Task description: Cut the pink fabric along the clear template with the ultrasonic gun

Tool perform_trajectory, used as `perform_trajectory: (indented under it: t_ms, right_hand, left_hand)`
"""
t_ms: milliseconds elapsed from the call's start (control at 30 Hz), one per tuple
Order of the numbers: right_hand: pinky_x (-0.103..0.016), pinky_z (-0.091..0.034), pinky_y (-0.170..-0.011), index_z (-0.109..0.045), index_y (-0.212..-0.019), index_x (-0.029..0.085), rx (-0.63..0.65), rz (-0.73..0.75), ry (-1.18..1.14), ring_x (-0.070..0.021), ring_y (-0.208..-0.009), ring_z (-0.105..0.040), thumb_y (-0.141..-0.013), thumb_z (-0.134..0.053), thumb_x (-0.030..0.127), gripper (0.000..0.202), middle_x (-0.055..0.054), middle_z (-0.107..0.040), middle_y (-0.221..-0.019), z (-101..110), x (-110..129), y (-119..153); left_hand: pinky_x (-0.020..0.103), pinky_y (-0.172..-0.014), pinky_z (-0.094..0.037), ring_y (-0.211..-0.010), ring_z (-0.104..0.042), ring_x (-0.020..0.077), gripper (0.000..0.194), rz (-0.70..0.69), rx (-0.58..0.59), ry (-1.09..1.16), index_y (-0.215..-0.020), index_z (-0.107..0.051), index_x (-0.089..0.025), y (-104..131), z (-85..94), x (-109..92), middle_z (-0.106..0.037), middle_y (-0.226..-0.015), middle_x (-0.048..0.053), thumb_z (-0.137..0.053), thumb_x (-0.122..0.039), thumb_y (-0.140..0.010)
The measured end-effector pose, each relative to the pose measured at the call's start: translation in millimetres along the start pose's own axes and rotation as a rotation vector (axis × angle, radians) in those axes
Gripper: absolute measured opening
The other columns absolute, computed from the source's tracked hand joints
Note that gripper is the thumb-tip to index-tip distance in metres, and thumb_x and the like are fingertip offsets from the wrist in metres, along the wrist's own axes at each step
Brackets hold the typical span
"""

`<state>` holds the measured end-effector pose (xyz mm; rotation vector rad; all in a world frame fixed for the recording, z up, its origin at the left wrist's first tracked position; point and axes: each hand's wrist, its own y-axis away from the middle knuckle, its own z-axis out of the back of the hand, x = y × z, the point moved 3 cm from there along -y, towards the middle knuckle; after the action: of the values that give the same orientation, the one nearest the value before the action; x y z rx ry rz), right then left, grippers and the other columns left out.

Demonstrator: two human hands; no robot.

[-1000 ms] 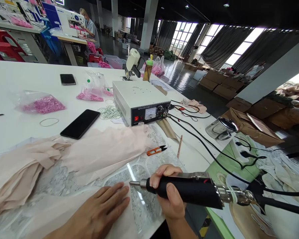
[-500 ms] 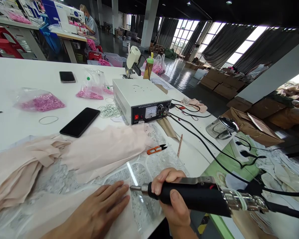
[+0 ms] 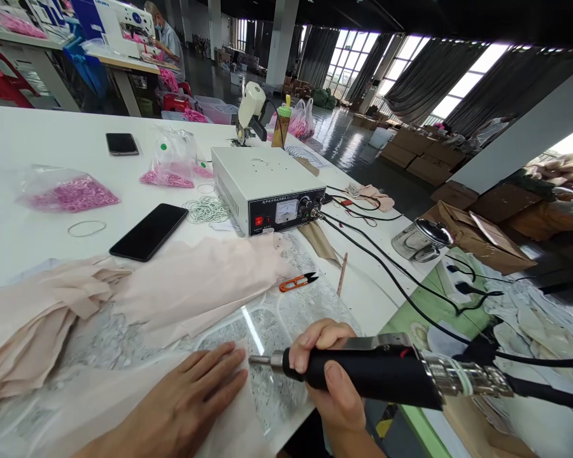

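My left hand lies flat on a pale pink fabric piece, fingers stretched out near its right edge. Wrapped round the black body of an ultrasonic welding handpiece is my right hand. The handpiece's metal tip points left, at the fabric edge just beyond my left fingertips; whether it touches the cloth I cannot tell. Beneath lies a clear sheet over a grey marbled surface. Another pale pink piece is spread farther up, with a folded stack at the left. Orange thread snips rest above my right hand.
A white control box stands mid-table, with black cables running to the right. A phone, pale green elastic bands and bags of pink pieces lie left. A glass mug sits near the right edge. A person sits far back.
The whole view has shifted slightly, so the table things appear a little left and up. Both hands and the handpiece hold nearly the same place.
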<state>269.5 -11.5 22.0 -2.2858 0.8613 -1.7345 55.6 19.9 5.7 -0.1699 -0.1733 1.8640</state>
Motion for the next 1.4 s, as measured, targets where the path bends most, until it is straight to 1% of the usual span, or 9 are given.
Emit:
perform_trajectory:
  t_ms: [200,467,667,767,867,933,1033,1200,1400]
  right_hand:
    - [-0.030,-0.052,-0.052,-0.059,-0.098,0.025,0.022,-0.021,-0.061,-0.0111,-0.053,-0.058,-0.094,-0.057,0.040,0.015,0.000,-0.058,-0.085,-0.2,4.4,5.0]
    - [-0.029,-0.054,-0.054,-0.059,-0.095,0.026,0.039,-0.016,-0.057,-0.0112,-0.056,-0.060,-0.094,-0.058,0.038,0.012,0.000,-0.059,-0.085,-0.5,3.3,5.2]
    - [-0.029,-0.053,-0.052,-0.062,-0.095,0.024,-0.045,-0.035,-0.131,-0.0107,-0.053,-0.059,-0.091,-0.061,0.038,0.014,0.000,-0.058,-0.085,3.7,10.0,4.7]
    - [-0.029,-0.053,-0.052,-0.064,-0.095,0.025,-0.061,-0.051,-0.169,-0.0104,-0.053,-0.057,-0.090,-0.061,0.038,0.014,0.000,-0.057,-0.084,8.6,18.1,8.1]
    - [-0.028,-0.052,-0.051,-0.065,-0.096,0.026,-0.067,-0.065,-0.182,-0.0101,-0.052,-0.056,-0.089,-0.062,0.039,0.015,0.000,-0.057,-0.084,13.7,26.3,14.8]
    - [-0.027,-0.052,-0.052,-0.065,-0.097,0.026,-0.079,-0.074,-0.205,-0.0096,-0.053,-0.057,-0.089,-0.062,0.039,0.015,0.000,-0.058,-0.085,16.3,30.1,19.7]
    - [-0.026,-0.052,-0.054,-0.065,-0.098,0.026,-0.093,-0.091,-0.243,-0.0091,-0.055,-0.058,-0.089,-0.063,0.038,0.015,0.000,-0.058,-0.086,18.2,32.1,26.1]
    - [-0.026,-0.050,-0.055,-0.063,-0.101,0.026,-0.085,-0.090,-0.270,-0.0088,-0.056,-0.057,-0.091,-0.063,0.039,0.017,-0.001,-0.058,-0.088,20.3,28.8,34.2]
    - [-0.029,-0.049,-0.055,-0.060,-0.103,0.027,-0.100,-0.021,-0.239,-0.0099,-0.055,-0.058,-0.092,-0.063,0.041,0.018,-0.001,-0.058,-0.091,20.3,21.3,31.1]
  left_hand:
    - [0.036,-0.110,-0.045,-0.137,-0.051,0.0251,0.073,0.010,-0.016,0.009,-0.145,-0.050,-0.019,-2.0,3.3,-0.4,-0.051,-0.151,0.007,-0.048,0.005,-0.076]
    - [0.036,-0.112,-0.043,-0.138,-0.049,0.0243,0.077,0.026,-0.002,0.046,-0.148,-0.047,-0.021,0.1,-2.1,-0.1,-0.050,-0.153,0.005,-0.047,0.006,-0.076]
    - [0.034,-0.109,-0.046,-0.136,-0.052,0.0231,0.069,-0.019,-0.003,0.006,-0.146,-0.050,-0.020,-1.6,-3.4,2.8,-0.052,-0.151,0.005,-0.045,0.005,-0.082]
    - [0.035,-0.109,-0.046,-0.133,-0.055,0.0219,0.062,-0.013,-0.075,0.025,-0.142,-0.054,-0.022,-3.1,-1.5,5.3,-0.056,-0.147,0.004,-0.044,0.001,-0.085]
    - [0.038,-0.114,-0.040,-0.136,-0.051,0.0228,0.059,0.001,-0.133,0.001,-0.141,-0.056,-0.021,-3.1,3.7,5.9,-0.055,-0.148,0.004,-0.041,0.001,-0.088]
    - [0.037,-0.118,-0.036,-0.139,-0.047,0.0227,0.057,-0.053,-0.124,-0.036,-0.141,-0.055,-0.018,-3.0,8.0,1.6,-0.056,-0.147,0.006,-0.041,0.002,-0.090]
    - [0.035,-0.122,-0.029,-0.141,-0.045,0.0211,0.046,-0.135,-0.118,-0.056,-0.139,-0.056,-0.014,-3.1,12.6,-9.6,-0.060,-0.143,0.008,-0.042,-0.005,-0.096]
    - [0.033,-0.122,-0.028,-0.138,-0.049,0.0189,0.042,-0.153,-0.080,-0.113,-0.135,-0.061,-0.017,-2.2,6.2,-20.5,-0.062,-0.142,0.005,-0.039,-0.009,-0.100]
    - [0.032,-0.124,-0.019,-0.144,-0.041,0.0176,0.040,-0.200,-0.080,-0.131,-0.137,-0.060,-0.017,1.0,0.6,-15.1,-0.057,-0.147,0.003,-0.037,-0.018,-0.105]
